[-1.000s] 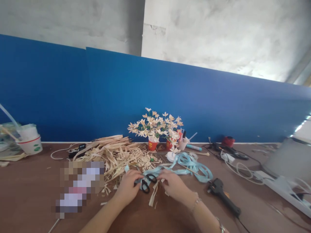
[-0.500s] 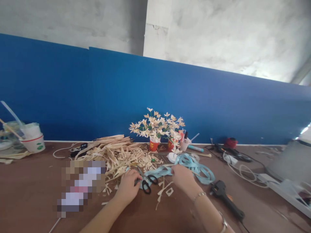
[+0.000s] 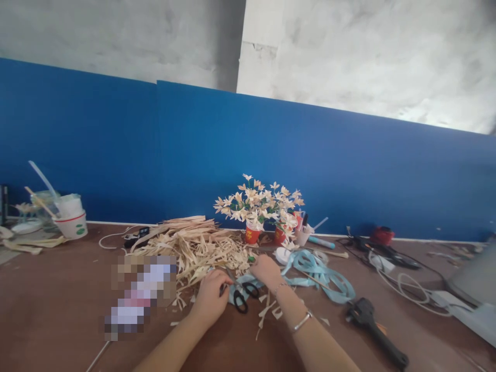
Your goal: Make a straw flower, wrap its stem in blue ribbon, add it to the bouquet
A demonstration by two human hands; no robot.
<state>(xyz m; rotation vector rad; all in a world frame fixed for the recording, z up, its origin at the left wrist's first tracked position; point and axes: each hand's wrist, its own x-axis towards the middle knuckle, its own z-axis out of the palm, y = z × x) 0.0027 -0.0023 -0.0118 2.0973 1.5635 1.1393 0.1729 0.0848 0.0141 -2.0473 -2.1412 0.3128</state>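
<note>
My left hand (image 3: 212, 297) is closed, thumb and fingers pinched on something small and dark that I cannot make out. Right beside it lie scissors (image 3: 240, 302) with black handles, their blades partly covered by a light blue ribbon (image 3: 306, 266) and scraps. My right hand (image 3: 266, 269) reaches over the near right edge of a pile of pale dried husk strips (image 3: 194, 245). Its fingertips are by a small green piece (image 3: 251, 259); whether they grip anything is hidden. Small husk cuttings (image 3: 265, 310) lie on the brown table below the hands.
Behind the pile stand red cups (image 3: 252, 235) with pale husk flowers (image 3: 251, 201). A black glue gun (image 3: 375, 330) lies at right, near white cables (image 3: 411, 292). A blurred-out object (image 3: 139, 294) is at left, and a paper cup (image 3: 72, 227) stands further back. A blue partition (image 3: 194, 150) closes off the rear.
My right hand has moved left from the blue ribbon to the edge of the husk pile. My left hand stays by the scissors. The view has turned slightly left.
</note>
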